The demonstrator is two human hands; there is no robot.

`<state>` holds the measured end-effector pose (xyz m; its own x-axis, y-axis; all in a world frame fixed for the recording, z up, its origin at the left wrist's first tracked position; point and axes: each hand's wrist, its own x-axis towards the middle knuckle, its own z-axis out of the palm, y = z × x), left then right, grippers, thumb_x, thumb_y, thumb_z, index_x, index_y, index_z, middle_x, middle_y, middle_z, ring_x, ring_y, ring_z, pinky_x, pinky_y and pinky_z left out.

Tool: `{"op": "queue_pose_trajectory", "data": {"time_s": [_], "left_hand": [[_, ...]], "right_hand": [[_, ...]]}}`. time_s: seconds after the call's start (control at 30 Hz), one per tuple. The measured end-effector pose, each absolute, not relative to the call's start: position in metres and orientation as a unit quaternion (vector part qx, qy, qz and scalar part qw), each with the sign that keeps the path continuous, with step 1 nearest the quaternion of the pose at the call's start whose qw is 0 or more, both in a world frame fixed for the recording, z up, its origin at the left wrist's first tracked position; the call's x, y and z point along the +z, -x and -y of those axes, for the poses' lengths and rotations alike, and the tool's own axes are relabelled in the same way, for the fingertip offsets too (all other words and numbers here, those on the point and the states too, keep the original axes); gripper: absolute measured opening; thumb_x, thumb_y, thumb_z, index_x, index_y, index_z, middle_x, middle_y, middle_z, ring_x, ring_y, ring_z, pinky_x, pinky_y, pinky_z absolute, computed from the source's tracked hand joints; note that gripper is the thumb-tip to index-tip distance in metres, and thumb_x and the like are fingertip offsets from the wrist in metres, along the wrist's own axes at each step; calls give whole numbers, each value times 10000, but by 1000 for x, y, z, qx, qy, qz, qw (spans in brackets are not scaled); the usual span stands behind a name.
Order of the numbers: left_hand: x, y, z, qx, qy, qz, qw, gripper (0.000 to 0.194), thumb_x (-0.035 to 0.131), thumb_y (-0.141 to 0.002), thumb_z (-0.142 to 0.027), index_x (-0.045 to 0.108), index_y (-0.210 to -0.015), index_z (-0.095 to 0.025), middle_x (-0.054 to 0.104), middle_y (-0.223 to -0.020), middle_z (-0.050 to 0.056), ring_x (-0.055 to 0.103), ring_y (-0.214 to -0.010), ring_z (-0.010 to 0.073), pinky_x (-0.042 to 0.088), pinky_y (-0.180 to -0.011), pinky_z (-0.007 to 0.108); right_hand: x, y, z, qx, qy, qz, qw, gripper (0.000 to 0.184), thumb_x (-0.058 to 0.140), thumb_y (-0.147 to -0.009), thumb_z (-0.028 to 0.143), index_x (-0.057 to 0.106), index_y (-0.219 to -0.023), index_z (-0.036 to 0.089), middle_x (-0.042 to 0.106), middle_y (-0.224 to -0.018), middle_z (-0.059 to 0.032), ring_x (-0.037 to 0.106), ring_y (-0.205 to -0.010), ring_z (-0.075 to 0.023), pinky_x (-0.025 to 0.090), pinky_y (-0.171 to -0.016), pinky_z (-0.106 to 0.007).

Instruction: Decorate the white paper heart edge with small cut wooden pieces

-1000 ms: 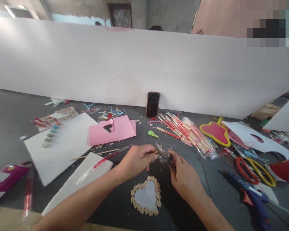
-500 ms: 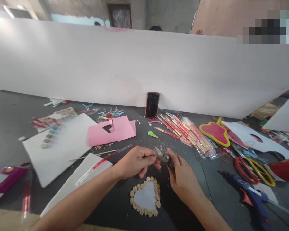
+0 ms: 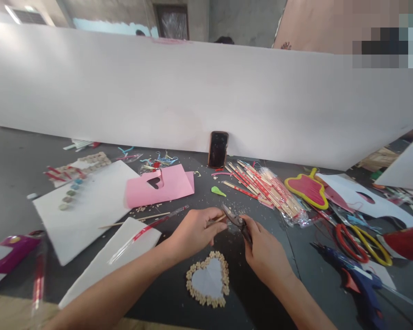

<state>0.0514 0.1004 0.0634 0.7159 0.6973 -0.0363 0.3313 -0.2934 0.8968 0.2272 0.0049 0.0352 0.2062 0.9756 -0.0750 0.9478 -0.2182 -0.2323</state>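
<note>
Between the thumb and fingers of my left hand [image 3: 201, 229] is a thin wooden chopstick [image 3: 214, 221], mostly covered by the hand. My right hand [image 3: 266, 247] is wrapped round the handles of a pair of pruning shears [image 3: 234, 218]. Their metal blades point left, close to the chopstick's end; whether they touch it I cannot tell. Below both hands lies a white paper heart [image 3: 208, 278], its edge lined with small cut wooden pieces [image 3: 206, 300].
A phone [image 3: 218, 150] leans on the white board [image 3: 158, 91]. Wrapped chopsticks [image 3: 261, 183] lie behind my right hand. To the right are scissors [image 3: 353, 243] and a blue glue gun [image 3: 359, 279]. Left are folded pink paper [image 3: 172, 185] and white sheets [image 3: 89, 206].
My left hand has turned slightly and shows more of the chopstick. The shears and my right hand have shifted a little to the right.
</note>
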Motion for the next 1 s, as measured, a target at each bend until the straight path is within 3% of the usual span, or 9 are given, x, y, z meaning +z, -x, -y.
{"op": "queue_pose_trajectory", "data": {"time_s": [0.13,0.23,0.33,0.47,0.6,0.7,0.83,1.0], "left_hand": [[60,-53,-96,198,-824,-328,418,270,401,-895,-258,587,-717,-177,520,-497,-48,559,-508,95,364,-524,172],[58,-52,-96,185,-819,-334,428,294,386,-902,-276,606,-738,-170,518,-457,-42,561,-484,108,384,-527,182],[59,-51,-99,161,-785,-316,509,301,395,-905,-318,624,-799,-155,575,-495,-32,548,-429,93,407,-514,183],[60,-48,-105,140,-697,-271,649,302,462,-883,-377,614,-810,-126,706,-830,61,488,-362,32,338,-400,158],[61,-45,-108,97,-600,-246,755,306,525,-855,-408,600,-810,-115,717,-802,107,406,-316,17,212,-327,153],[62,-44,-108,91,-578,-240,775,309,535,-848,-413,596,-805,-113,718,-792,114,379,-305,15,186,-321,160],[62,-47,-104,131,-653,-270,696,323,455,-885,-399,605,-808,-123,715,-811,83,401,-315,17,264,-352,163],[59,-51,-98,171,-800,-341,463,295,375,-907,-310,595,-778,-163,682,-746,16,514,-434,72,380,-477,189]], "right_hand": [[31,-228,-4,73,774,624,78,522,396,-848,202,327,-1366,207,577,-1096,-104,553,-999,-254,406,-777,-358],[28,-227,-3,78,767,630,92,525,379,-868,222,294,-1386,216,560,-1126,-109,539,-1024,-246,406,-787,-355],[25,-227,-2,85,761,635,102,533,380,-866,218,286,-1391,227,555,-1137,-107,539,-1022,-236,408,-787,-347],[24,-227,-1,93,749,644,123,562,382,-853,195,265,-1401,225,554,-1140,-102,520,-1050,-234,412,-820,-356],[26,-227,0,96,740,651,137,564,373,-852,193,264,-1406,212,564,-1124,-101,519,-1047,-238,417,-839,-373],[26,-227,-1,93,737,656,134,582,386,-826,166,283,-1398,198,574,-1116,-102,539,-1015,-236,421,-840,-374],[28,-227,-3,104,741,653,119,560,406,-796,140,359,-1352,184,571,-1159,-111,564,-1010,-232,430,-845,-351],[33,-224,-3,147,757,630,94,500,389,-828,158,391,-1327,176,598,-1148,-121,594,-1006,-238,446,-828,-337]]}}
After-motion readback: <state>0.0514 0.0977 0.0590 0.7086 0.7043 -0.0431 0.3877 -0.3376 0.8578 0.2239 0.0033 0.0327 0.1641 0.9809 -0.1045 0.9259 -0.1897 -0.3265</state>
